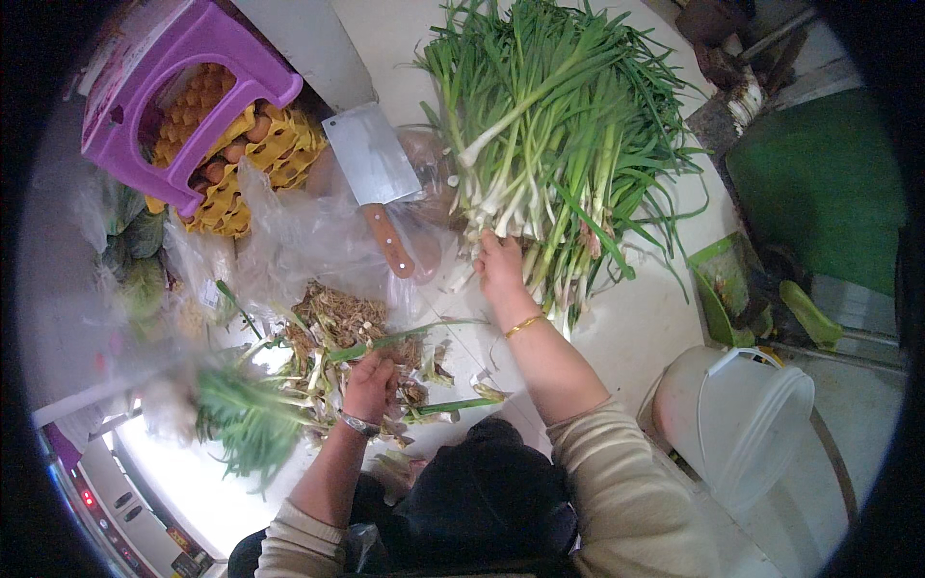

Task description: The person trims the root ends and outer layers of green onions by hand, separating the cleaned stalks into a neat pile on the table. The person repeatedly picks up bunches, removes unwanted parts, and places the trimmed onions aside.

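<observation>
A big heap of green garlic stalks (578,116), white ends toward me, lies on the pale floor. My right hand (499,268) reaches to the white ends at its near edge, fingers closed on a stalk there. My left hand (371,390) is closed in a fist over a pile of root trimmings (337,318) and peeled skins; a long green leaf lies against its fingers, and what it holds is hidden. Left of it sits a blurred bunch of leafy greens (249,419). A cleaver (371,159) with a wooden handle rests on plastic bags beyond.
A purple plastic stool (193,106) stands over yellow egg trays (279,144) at the far left. On the right are a white bucket (737,414), a green dustpan (723,289) and a green panel (819,183). A pale blurred shape (169,405) is at the left.
</observation>
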Demonstrator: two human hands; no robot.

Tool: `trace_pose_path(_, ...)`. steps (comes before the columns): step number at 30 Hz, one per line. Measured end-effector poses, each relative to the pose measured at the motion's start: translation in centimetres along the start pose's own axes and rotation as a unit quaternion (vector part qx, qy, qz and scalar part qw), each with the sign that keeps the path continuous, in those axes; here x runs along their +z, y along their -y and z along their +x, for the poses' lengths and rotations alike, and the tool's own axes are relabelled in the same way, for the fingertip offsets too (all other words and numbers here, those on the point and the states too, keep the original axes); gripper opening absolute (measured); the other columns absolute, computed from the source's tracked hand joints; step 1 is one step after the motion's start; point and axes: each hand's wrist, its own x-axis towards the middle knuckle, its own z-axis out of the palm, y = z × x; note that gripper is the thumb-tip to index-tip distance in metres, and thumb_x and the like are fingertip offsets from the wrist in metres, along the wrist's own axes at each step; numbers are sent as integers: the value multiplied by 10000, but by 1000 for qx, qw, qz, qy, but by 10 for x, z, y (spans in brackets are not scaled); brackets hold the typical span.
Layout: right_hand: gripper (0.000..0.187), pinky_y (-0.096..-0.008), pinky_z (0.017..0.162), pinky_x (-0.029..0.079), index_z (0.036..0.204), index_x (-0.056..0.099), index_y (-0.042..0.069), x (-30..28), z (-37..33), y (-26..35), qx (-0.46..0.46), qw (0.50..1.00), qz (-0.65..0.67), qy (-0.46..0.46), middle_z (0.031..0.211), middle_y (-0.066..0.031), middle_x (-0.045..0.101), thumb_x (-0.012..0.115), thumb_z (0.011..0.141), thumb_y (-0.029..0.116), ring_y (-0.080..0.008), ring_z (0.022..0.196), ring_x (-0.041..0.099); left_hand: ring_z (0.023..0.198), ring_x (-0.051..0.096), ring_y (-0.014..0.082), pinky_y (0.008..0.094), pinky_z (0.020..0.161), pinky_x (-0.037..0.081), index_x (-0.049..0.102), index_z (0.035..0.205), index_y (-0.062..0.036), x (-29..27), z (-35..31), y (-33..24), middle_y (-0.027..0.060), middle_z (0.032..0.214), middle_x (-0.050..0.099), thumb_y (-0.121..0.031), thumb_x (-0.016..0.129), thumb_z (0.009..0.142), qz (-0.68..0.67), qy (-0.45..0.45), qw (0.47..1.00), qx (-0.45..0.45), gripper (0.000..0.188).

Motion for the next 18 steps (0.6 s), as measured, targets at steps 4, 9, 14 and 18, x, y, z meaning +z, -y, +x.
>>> trace_pose_path(4, 134, -246, 446, 324, 948, 494, 45, 1, 5, -5, -10, 998, 47, -48, 700, 2, 458, 517, 868, 150, -87, 500, 362, 440, 353, 62, 200, 397, 274, 547, 914, -35, -1, -2, 1, -29, 567, 423, -142, 451, 878, -8, 14, 1000, 17, 149)
trace_pose_path(9, 142, -240, 449, 321, 907, 510, 34, -23, -9, -13, -142, 979, -139, -40, 654, 5, 447, 501, 881, 173, -93, 501, 366, 429, 348, 77, 210, 396, 278, 556, 937, -23, -2, -3, 2, -16, 572, 425, -130, 440, 891, 29, 3, 999, 34, 165)
trace_pose_path(14, 191, -247, 434, 293, 777, 454, 53, -41, -47, -18, -19, 998, -63, 7, 603, 8, 396, 452, 894, 205, -92, 473, 344, 465, 381, 77, 223, 431, 313, 605, 953, -28, 6, 7, 4, -3, 580, 452, -132, 459, 860, 125, 30, 986, 105, 201)
trace_pose_path(18, 219, -252, 422, 285, 749, 429, 66, -39, -58, -12, -2, 998, -33, 46, 601, 5, 388, 422, 899, 226, -97, 447, 334, 420, 355, 85, 214, 374, 262, 583, 910, -21, 37, 35, 2, -11, 549, 416, -239, 513, 870, 7, 64, 998, -1, 232)
